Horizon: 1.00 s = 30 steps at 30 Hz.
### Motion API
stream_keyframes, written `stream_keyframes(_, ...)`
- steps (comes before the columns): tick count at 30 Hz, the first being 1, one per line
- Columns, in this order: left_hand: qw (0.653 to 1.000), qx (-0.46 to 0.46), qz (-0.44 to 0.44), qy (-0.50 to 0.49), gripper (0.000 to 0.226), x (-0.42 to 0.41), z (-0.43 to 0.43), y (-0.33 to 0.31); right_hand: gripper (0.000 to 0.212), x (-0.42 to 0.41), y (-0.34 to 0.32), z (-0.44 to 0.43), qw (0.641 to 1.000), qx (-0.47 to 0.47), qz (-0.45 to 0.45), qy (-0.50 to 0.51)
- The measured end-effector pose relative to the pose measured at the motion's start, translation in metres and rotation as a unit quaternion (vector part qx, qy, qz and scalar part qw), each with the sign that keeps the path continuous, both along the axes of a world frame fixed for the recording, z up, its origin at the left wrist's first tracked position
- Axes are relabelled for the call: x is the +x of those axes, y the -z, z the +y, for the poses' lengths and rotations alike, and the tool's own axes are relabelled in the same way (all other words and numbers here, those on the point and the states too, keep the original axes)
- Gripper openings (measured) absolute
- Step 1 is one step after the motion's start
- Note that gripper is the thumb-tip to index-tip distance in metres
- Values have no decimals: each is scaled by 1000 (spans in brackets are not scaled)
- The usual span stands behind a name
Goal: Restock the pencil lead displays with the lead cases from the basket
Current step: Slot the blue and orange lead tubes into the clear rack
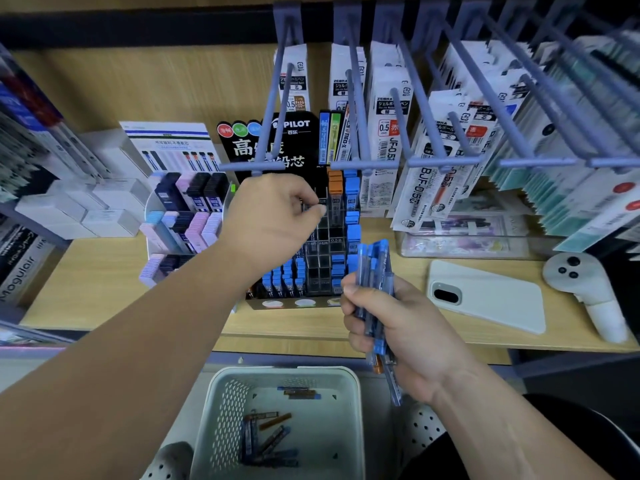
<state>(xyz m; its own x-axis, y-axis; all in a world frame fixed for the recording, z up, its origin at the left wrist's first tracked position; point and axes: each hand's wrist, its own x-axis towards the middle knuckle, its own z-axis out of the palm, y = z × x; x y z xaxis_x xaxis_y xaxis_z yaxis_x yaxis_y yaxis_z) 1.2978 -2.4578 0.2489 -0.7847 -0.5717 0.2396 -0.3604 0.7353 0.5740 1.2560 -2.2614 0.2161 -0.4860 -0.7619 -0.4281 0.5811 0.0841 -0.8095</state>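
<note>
Wooden shelving [104, 282] is seen from above, with refill packs [388, 133] hung on pegs at the far side. A black lead display [287, 303] is set at the middle of the shelf, and a white lead display [149, 206] with pastel cases is placed just to its left. The left hand [273, 216] is held at the upper compartments of the black lead display, its fingers curled and thumb pressed to forefinger; whether a case is pinched there cannot be told. A bundle of blue-capped lead cases [375, 268] is gripped in the right hand [398, 327], near the display's right edge. More loose cases [266, 441] are left in the basket [287, 372] on the near side. A white phone [491, 299] is laid on the shelf to the right.
</note>
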Motion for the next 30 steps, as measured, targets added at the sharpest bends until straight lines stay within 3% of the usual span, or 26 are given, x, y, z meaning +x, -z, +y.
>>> stream_keyframes(2,987,155,40,5,11,10,18,-2,4,1,0,-1,1000,7,16,-25)
stream_keyframes(4,951,303,51,21,9,20,36,-2,4,4,2,-2,999,9,19,-46)
stream_keyframes(7,920,388,44,41,11,34,51,7,6,7,2,-3,998,2,10,-70)
stream_keyframes(15,860,497,111,37,21,55,52,16,23,11,-2,-3,995,-20,16,-96)
stream_keyframes(19,834,533,134,48,14,60,49,19,5,11,-1,-2,995,-19,18,-98)
stream_keyframes(30,871,458,173,-36,13,56,30,11,23,8,4,-4,997,32,36,-55)
